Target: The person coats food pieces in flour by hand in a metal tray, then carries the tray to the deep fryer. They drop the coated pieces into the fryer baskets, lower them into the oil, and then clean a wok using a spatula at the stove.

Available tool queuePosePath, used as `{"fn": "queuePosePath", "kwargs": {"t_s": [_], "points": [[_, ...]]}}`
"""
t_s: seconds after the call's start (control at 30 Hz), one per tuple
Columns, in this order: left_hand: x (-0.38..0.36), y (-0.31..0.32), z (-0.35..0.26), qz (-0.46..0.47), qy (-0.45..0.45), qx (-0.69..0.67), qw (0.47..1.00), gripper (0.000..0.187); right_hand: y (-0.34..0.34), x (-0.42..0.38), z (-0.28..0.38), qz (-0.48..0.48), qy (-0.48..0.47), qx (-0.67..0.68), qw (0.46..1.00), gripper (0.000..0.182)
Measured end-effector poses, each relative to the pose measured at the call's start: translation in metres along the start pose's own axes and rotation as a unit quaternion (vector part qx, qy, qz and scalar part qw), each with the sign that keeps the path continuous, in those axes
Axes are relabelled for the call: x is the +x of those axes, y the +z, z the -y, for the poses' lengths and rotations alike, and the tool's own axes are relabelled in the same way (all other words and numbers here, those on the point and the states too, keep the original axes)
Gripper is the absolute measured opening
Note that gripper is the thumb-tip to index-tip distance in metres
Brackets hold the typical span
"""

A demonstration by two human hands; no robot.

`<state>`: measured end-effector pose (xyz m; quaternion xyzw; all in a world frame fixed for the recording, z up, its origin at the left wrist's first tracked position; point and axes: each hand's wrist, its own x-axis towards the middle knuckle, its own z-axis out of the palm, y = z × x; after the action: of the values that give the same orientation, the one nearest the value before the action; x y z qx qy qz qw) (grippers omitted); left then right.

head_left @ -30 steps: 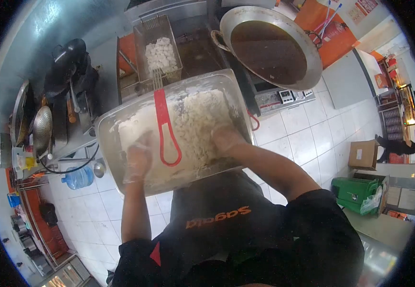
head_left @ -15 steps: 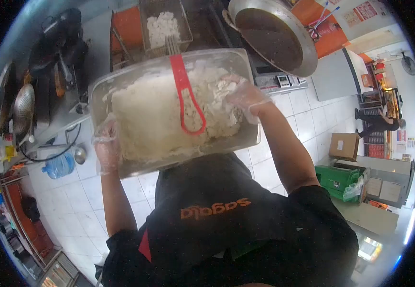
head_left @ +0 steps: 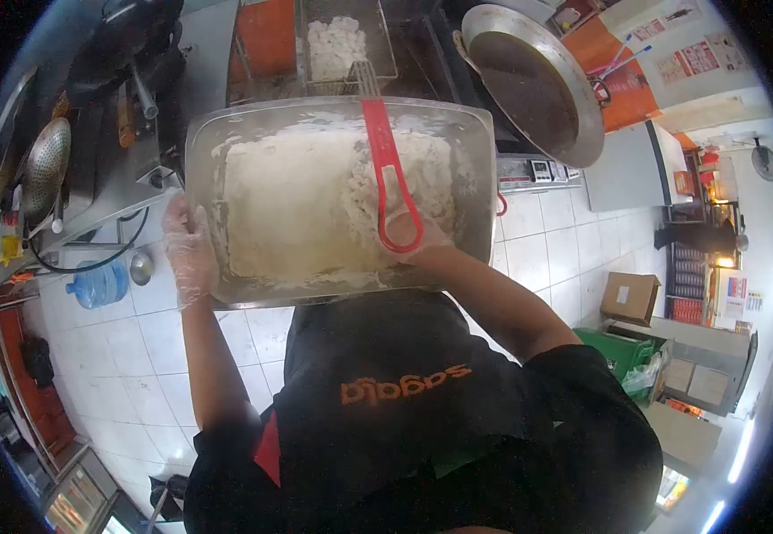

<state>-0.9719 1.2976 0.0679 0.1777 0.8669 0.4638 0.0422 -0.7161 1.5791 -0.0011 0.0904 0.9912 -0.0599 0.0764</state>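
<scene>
A large rectangular tub of white flour is in front of my apron. My left hand, in a clear glove, grips the tub's left side. Inside the tub, at the right, my gloved right hand is down among flour-coated pieces; its fingers are largely hidden by them and by a red handle. That red handle extends over the tub from a wire basket at the back, which holds more white-coated pieces.
A wide pan of dark liquid stands at the back right, with small timers below it. Pans and a perforated ladle are at the left. A cardboard box and green crate are on the right.
My right hand has gone from the tub's right end into the coated pieces nearer its middle. The tub sits more level, and my left hand remains at its left side.
</scene>
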Motion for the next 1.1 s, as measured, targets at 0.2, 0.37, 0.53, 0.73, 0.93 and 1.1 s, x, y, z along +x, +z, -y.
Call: {"fn": "queuePosePath", "kwargs": {"t_s": [0.2, 0.37, 0.53, 0.73, 0.93, 1.1], "points": [[0.007, 0.007, 0.019, 0.020, 0.039, 0.023, 0.999, 0.049, 0.002, 0.016, -0.008, 0.038, 0.105, 0.056, 0.992, 0.053], [0.005, 0.011, 0.014, 0.027, 0.020, 0.000, 0.999, 0.050, -0.072, 0.055, -0.055, -0.020, 0.205, 0.312, 0.927, 0.053], [0.014, 0.015, 0.039, 0.016, 0.027, 0.008, 0.999, 0.050, -0.077, 0.044, -0.112, -0.065, 0.145, 0.519, 0.840, 0.030], [0.013, 0.016, 0.027, -0.004, 0.035, -0.010, 0.999, 0.049, -0.105, 0.046, -0.137, 0.070, 0.040, -0.018, 0.997, 0.029], [0.020, 0.010, 0.021, 0.025, 0.026, 0.047, 0.998, 0.047, -0.227, 0.094, -0.088, -0.124, 0.243, 0.581, 0.767, 0.040], [0.023, 0.011, 0.027, 0.030, 0.048, 0.039, 0.998, 0.047, -0.262, 0.183, -0.108, -0.120, 0.109, 0.566, 0.808, 0.039]]}}
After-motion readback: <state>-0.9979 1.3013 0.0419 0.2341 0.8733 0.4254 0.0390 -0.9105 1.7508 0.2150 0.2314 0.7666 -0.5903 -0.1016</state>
